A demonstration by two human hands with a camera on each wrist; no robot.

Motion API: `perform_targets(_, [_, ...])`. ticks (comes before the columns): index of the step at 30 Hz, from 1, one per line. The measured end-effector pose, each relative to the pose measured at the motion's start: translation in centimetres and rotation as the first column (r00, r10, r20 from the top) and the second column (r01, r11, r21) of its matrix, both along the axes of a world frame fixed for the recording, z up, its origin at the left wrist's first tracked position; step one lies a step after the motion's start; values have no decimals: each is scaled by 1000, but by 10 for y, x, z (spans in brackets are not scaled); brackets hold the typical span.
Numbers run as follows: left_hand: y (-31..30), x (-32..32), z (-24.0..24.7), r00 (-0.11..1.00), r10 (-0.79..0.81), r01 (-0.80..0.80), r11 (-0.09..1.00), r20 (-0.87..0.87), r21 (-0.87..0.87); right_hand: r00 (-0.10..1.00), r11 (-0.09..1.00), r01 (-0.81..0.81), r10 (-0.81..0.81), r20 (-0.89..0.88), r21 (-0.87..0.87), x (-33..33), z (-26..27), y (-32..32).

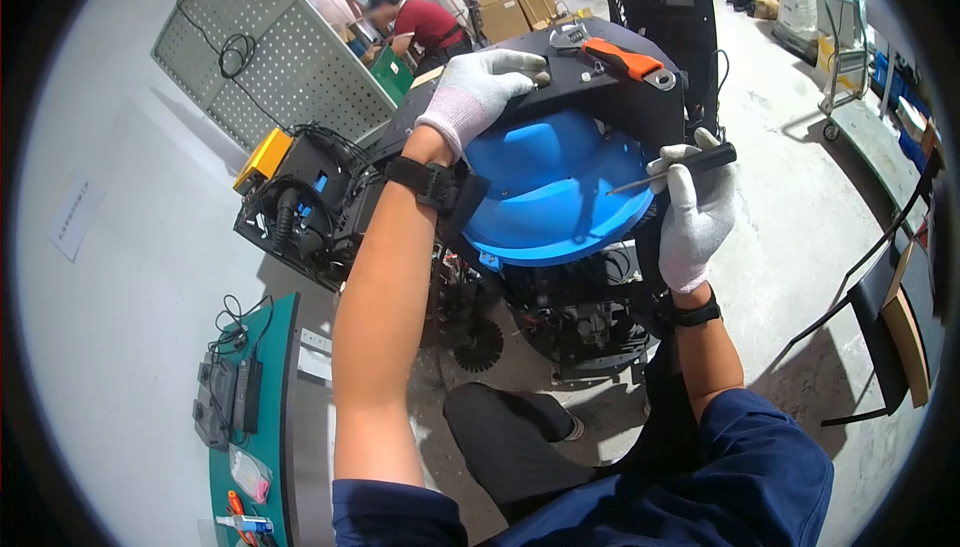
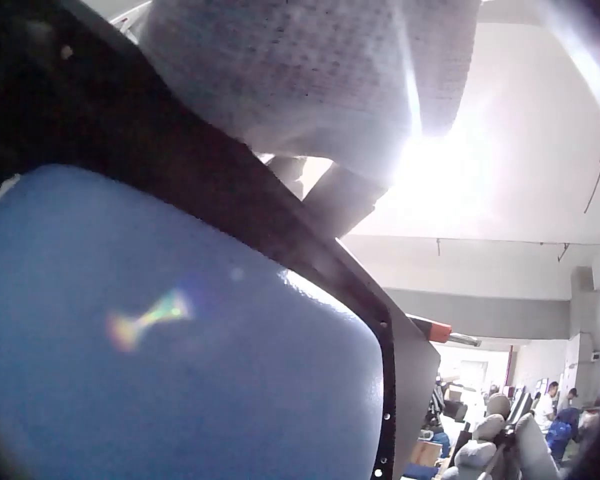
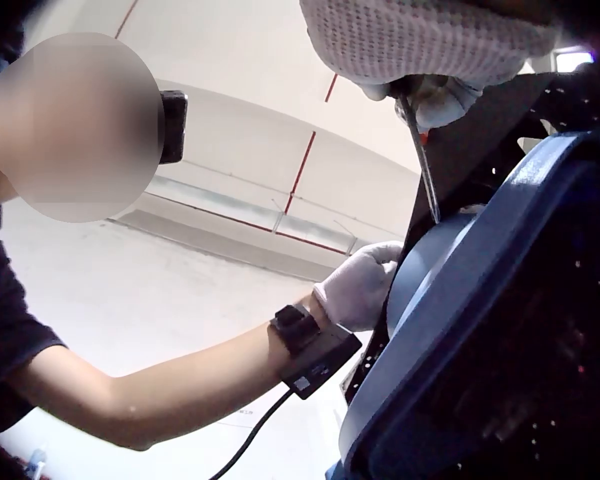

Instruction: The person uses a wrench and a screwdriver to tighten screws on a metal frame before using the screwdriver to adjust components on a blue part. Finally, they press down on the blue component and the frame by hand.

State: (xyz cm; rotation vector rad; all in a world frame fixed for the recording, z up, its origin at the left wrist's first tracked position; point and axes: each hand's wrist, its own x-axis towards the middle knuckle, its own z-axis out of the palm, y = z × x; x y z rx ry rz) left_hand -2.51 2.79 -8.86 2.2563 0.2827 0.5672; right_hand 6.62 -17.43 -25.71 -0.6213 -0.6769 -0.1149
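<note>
In the head view my gloved left hand (image 1: pixel 480 97) reaches over the top black panel (image 1: pixel 570 82), fingertips at its surface; what lies under them is hidden. My gloved right hand (image 1: pixel 700 217) grips a screwdriver (image 1: pixel 715 158) by its black handle, the thin shaft pointing left over a glossy blue curved shell (image 1: pixel 550 202). The right wrist view shows the screwdriver's metal shaft (image 3: pixel 426 165) angled down beside the shell's upper part. An adjustable wrench (image 1: pixel 625 58) with orange grip lies on the panel, small metal fasteners (image 1: pixel 590 74) near it.
Below the shell is open machinery (image 1: pixel 590 332) with a round black brush (image 1: pixel 478 345). To the left stand another black machine part (image 1: pixel 310 197) and a green-topped bench (image 1: pixel 275 377). A chair (image 1: pixel 880 317) and trolley (image 1: pixel 845 97) are to the right; a person in red (image 1: pixel 425 25) bends behind.
</note>
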Motion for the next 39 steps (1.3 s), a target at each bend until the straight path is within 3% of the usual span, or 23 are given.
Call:
perform_targets(8, [-2,-2,2,999,37,-33,994,-35,102,1000,1000,1,-1,-15,-14,-1,2,0])
perform_targets(19, [-16,-2,5,969,240,-211,920,-51,332,1000,999,7,-8,-16,-39,2,0,0])
perform_targets(20, [-12,-2,3,969,242,-212,919,-51,332,1000,999,6,-6,-15,-40,1,0,0])
perform_targets(22, [-4,-3,0,997,81,-83,987,20,134,999,999,-15,14,-36,-32,0,0,0])
perform_targets(25, [-3,-4,0,993,120,-113,964,-14,242,999,999,10,-12,-47,-44,-4,4,0])
perform_targets(32, [-11,-1,1,978,204,-190,961,-51,199,999,1000,1,-3,-44,-31,-3,4,-1])
perform_targets(35, [-5,0,-3,982,188,-183,971,-18,155,999,1000,1,-2,-49,-23,-3,4,0])
perform_targets(37, [-1,-2,-4,997,70,-71,995,24,64,999,1000,2,-2,-45,-19,-3,4,0])
perform_targets(39, [1,-1,-5,997,68,-72,993,41,98,999,1000,-13,13,-29,-7,0,1,0])
